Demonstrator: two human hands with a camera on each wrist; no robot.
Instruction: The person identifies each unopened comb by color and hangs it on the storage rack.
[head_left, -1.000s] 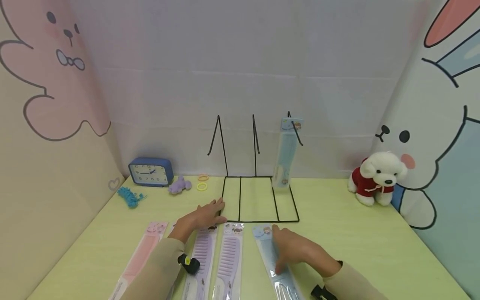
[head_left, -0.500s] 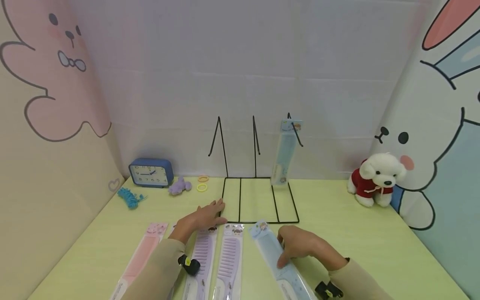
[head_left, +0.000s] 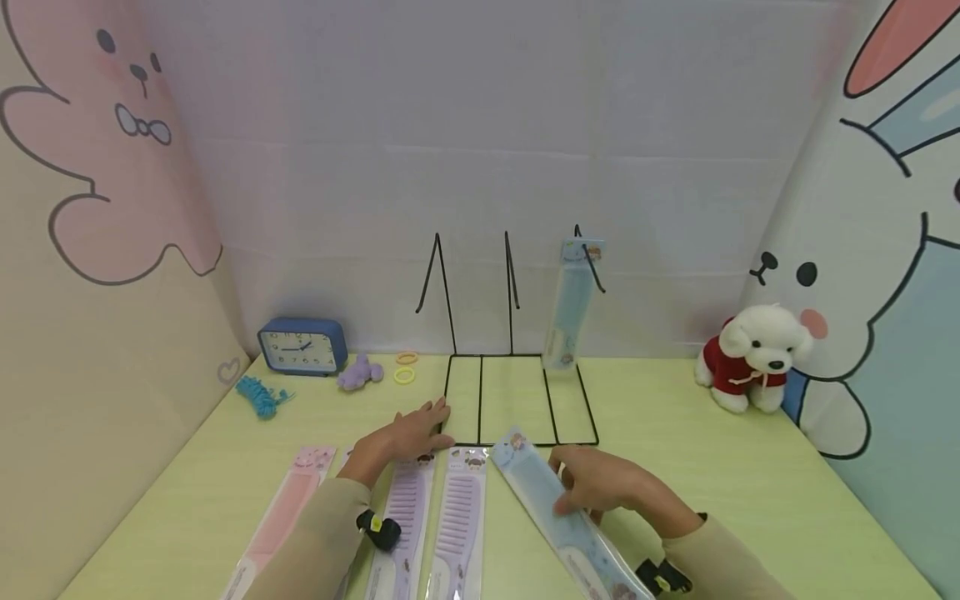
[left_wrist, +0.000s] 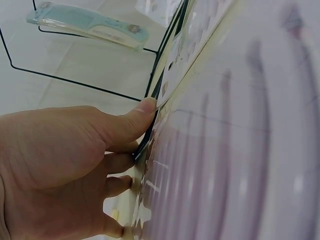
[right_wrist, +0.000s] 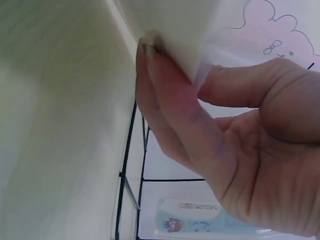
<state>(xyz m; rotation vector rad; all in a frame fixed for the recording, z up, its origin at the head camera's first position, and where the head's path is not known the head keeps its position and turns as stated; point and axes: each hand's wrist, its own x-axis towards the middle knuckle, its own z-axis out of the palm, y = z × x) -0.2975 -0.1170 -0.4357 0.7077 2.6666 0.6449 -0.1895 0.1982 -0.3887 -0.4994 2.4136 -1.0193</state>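
The clock [head_left: 302, 345] dial shows numerals, probably 1–12; packaging print is illegible.

Glossy, seemingly plastic comb sleeve [head_left: 558, 508]

Head view bright, even, soft overhead light, faint shadows under both hands; wide-angle bending at edges. Wrist views dimmer: purple comb pack [left_wrist: 240, 150] beside left hand [left_wrist: 65, 165] blurred, packet by right hand [right_wrist: 235, 150] out of focus, washed out.
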